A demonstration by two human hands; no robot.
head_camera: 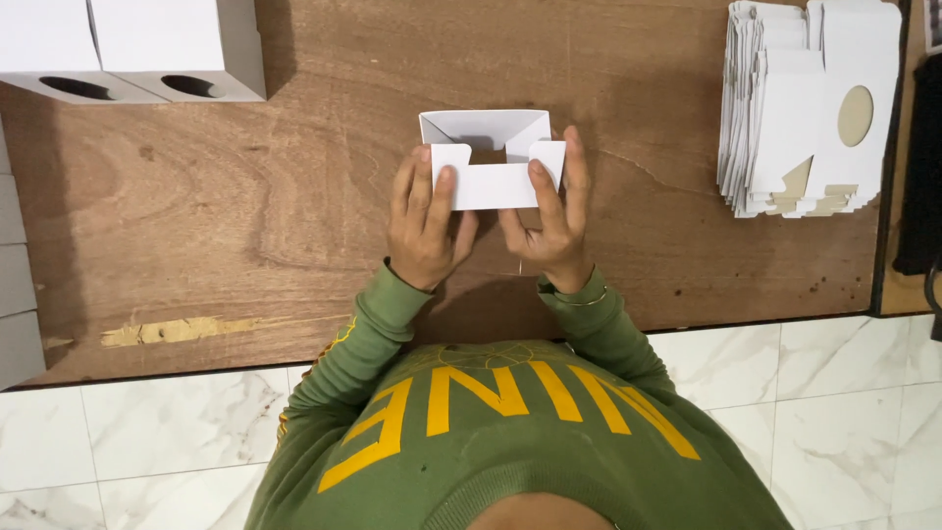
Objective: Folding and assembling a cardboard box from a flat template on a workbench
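A small white cardboard box (488,137), partly folded with its top open, stands on the brown wooden table (245,216). My left hand (424,221) grips its left side, thumb pressed on the near flap. My right hand (549,221) grips the right side, thumb likewise on the flap, fingers along the box's right wall. Both hands hold the same box between them. Green sleeves cover both arms, and a thin bangle is on the right wrist.
A stack of flat white box blanks with round cut-outs (810,108) lies at the far right. Two folded white boxes (132,49) stand at the far left corner. More grey-white pieces (15,285) line the left edge. White marble floor (834,393) lies below the table's near edge.
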